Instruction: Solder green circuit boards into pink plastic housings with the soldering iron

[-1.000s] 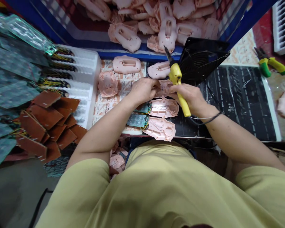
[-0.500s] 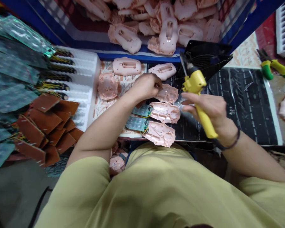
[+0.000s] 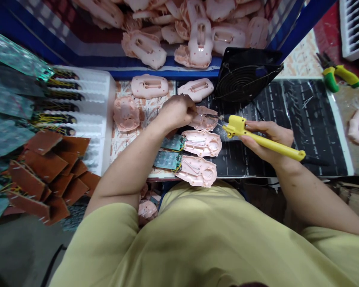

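My right hand (image 3: 269,139) is wrapped round the handle of a yellow soldering gun (image 3: 237,126). The tool lies nearly level, its thin tip pointing left over the farthest of three open pink plastic shells (image 3: 208,119). At that shell's left end my left hand (image 3: 179,113) is closed in a pinch; whatever its fingertips hold is hidden. Nearer me lie a middle shell (image 3: 208,143) and a front shell (image 3: 197,170), both with thin wires inside. Green circuit boards (image 3: 167,159) with yellow wires sit against their left ends.
A black fan (image 3: 242,77) stands behind the tool. Beyond is a blue crate (image 3: 179,74) of pink shells. At left are a white foam tray (image 3: 103,119), brown boards (image 3: 49,159) and bagged green boards (image 3: 8,127). Pliers (image 3: 336,73) lie at far right.
My right hand has swung the soldering gun from upright to nearly level, bringing its tip down and left to the far shell. My left hand stays pinched there. The camera view has shifted slightly.
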`<control>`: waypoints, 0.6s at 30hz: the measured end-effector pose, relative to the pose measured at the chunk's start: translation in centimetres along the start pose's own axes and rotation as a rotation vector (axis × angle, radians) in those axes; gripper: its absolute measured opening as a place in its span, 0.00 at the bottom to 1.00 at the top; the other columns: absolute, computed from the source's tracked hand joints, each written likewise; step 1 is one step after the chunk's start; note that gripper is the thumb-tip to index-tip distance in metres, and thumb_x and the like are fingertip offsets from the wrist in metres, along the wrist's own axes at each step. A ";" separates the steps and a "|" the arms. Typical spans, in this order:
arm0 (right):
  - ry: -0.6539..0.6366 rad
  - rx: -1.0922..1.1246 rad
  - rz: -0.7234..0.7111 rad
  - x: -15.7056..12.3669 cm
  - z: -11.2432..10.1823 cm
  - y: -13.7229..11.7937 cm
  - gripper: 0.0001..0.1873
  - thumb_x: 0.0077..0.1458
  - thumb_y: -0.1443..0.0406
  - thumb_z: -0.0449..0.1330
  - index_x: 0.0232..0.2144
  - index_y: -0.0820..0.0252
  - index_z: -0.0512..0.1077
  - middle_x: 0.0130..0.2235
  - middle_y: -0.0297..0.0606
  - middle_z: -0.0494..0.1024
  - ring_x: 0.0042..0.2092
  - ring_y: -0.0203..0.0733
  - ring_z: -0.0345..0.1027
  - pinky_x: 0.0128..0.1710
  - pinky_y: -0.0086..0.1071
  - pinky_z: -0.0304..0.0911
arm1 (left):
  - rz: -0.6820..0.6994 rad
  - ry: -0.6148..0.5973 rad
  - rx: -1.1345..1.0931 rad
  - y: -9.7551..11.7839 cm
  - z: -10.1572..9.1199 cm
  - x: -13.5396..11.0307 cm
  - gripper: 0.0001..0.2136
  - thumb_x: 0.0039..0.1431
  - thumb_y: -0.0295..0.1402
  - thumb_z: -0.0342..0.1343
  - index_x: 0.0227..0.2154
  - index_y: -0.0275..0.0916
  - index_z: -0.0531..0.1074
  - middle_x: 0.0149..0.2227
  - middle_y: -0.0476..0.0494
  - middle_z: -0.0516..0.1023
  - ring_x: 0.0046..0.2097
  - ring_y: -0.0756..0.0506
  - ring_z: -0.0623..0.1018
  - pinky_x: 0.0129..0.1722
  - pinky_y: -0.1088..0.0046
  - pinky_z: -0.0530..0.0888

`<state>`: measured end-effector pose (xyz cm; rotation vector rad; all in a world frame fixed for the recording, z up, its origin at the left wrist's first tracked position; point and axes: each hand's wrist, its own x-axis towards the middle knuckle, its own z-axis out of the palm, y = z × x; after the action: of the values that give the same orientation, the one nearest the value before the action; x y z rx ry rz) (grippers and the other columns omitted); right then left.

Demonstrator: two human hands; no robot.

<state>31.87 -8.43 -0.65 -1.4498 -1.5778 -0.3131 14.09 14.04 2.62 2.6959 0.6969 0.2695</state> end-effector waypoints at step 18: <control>-0.044 0.138 -0.105 1.2 -0.7 0.8 0.10 0.50 0.63 0.71 0.35 0.51 0.75 0.32 0.32 0.82 0.31 0.41 0.78 0.29 0.34 0.76 | -0.007 -0.038 0.005 0.1 0.1 0.0 0.12 0.51 0.27 0.53 0.34 0.36 0.81 0.41 0.39 0.81 0.45 0.39 0.77 0.51 0.62 0.72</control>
<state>33.05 -7.99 0.36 -1.2787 -1.6812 -0.2301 14.13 13.98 2.59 2.6953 0.6964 0.2142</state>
